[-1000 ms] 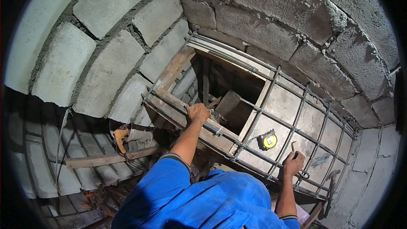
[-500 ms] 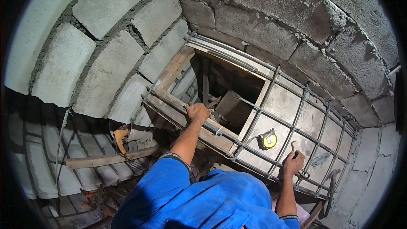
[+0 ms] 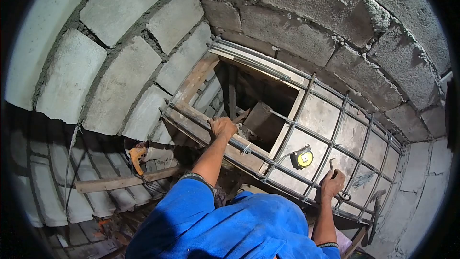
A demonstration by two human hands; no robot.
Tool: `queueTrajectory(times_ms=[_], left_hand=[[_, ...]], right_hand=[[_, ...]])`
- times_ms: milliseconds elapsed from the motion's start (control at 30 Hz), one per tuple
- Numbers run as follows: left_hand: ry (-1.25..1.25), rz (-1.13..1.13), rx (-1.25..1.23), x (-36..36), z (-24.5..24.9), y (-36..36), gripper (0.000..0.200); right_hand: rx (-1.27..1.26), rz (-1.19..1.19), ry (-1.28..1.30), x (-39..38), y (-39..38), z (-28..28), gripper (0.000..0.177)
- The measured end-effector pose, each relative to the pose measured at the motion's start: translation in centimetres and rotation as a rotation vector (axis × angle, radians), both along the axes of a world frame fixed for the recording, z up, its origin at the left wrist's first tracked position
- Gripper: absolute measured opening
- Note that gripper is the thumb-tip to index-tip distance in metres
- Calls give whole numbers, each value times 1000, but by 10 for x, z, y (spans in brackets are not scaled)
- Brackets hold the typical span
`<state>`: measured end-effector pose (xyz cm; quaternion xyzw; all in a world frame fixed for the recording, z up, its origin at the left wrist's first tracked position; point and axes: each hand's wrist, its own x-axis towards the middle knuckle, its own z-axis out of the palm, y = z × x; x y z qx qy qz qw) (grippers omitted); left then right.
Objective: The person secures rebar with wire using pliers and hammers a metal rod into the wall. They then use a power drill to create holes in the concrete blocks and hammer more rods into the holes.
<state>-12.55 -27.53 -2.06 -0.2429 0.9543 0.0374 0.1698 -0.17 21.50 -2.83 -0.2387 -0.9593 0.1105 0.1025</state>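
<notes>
My left hand point(image 3: 224, 128) is closed around the steel rebars point(image 3: 256, 152) along the near edge of the wooden formwork, beside the square opening. Held in my right hand point(image 3: 332, 183) is a rebar tying hook point(image 3: 331, 163); its bent tip points up and a looped end shows below the fingers. That hand is over the near side of the rebar grid point(image 3: 330, 145). Between my hands, a yellow and black tape measure point(image 3: 303, 158) lies on the form board under the bars. A small bundle of tie wire point(image 3: 362, 180) rests on the board to the right.
Concrete block walls point(image 3: 306, 24) border the far side and the left point(image 3: 123, 60). A deep opening point(image 3: 261, 98) drops through the form's left half. A hammer point(image 3: 375, 213) hangs at the right end. An orange-handled tool point(image 3: 137, 157) and a plank point(image 3: 124, 179) are lower left.
The view has shifted very slightly. Both hands keep their places and their holds, and the tape measure has not moved.
</notes>
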Motion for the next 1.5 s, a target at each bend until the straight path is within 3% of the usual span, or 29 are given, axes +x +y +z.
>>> queueTrajectory(times_ms=[333,400,467,500,667,767,900,1000,1167,1433,1500], left_hand=[[42,-40,-59,1,-10,-4,50],[-52,-14,-16,-3,-19,-7,37],[-47,-48,-38,-3,-24,-9,42],[-48,-9,30,-3,-27,-13,56],[-26,-57,-23,0,16,9,49],[27,-123,-110,-2,-5,6,50],[47,-106,-47,5,-7,-2,51],[-77,-71,-45,-1,-10,-5,44],[-19,17,-24,-1,-29,-10,41],[6,9,-40,0,-13,-1,29],[22,6,-40,1,-18,-4,33]], right_hand=[[22,22,67,-3,-4,-3,28],[83,71,149,-1,4,-9,26],[55,42,187,-1,7,-16,26],[-40,41,182,-1,8,-13,26],[-4,0,212,0,5,-11,26],[-13,-33,89,0,-3,9,29],[44,33,217,1,10,-18,29],[-19,17,174,-3,2,-10,26],[32,37,101,-3,0,-1,26],[35,9,19,-1,6,-12,32],[31,-9,-25,-2,8,-13,34]])
